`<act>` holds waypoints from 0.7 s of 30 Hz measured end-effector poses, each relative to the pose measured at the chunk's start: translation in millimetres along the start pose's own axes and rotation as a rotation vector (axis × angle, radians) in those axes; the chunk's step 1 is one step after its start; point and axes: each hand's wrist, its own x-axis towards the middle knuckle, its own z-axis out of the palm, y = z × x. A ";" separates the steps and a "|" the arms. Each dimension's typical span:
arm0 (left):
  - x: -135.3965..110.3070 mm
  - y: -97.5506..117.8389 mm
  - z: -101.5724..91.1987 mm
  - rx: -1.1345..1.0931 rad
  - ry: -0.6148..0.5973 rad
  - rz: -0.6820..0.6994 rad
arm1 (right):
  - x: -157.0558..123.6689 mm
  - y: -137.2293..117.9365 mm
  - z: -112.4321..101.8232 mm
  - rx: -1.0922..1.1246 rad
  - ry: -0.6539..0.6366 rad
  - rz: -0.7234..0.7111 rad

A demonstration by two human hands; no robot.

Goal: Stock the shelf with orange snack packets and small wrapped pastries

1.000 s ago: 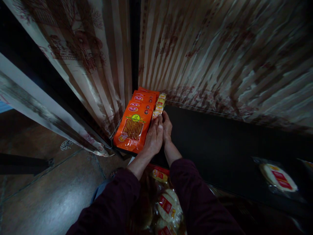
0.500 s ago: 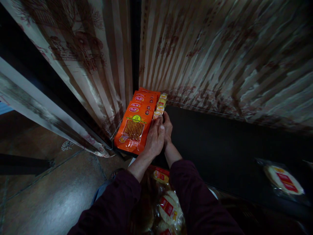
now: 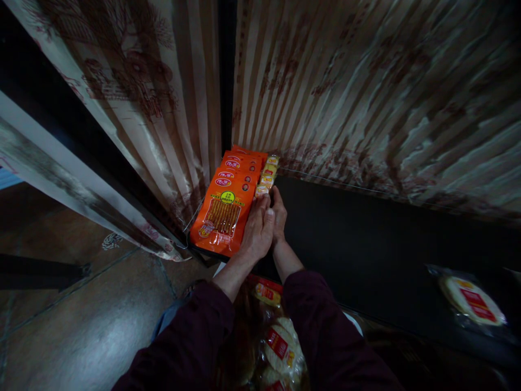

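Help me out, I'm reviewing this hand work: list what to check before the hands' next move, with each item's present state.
1. Orange packets lying flat and together: ok, overlapping at the left end of the black surface.
2. Small yellow-and-white packets lined up: ok for those visible, in a row along the orange packets' right side.
3. Left hand and right hand together: ok, side by side at that row's near end.
4. Grip on a packet: cannot tell; the hands hide what lies between them.
5. Round wrapped package apart from the hands: ok, far to the right.
6. Full view of the packages below: not ok, the sleeves cover part.
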 end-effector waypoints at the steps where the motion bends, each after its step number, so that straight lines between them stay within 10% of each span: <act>1: 0.5 -0.2 0.1 -0.009 0.001 -0.004 | -0.8 -0.3 0.2 0.005 -0.005 -0.007; 21: 3.2 5.7 -4.7 -0.071 -0.041 -0.057 | -3.0 -12.3 -1.7 0.059 -0.026 0.060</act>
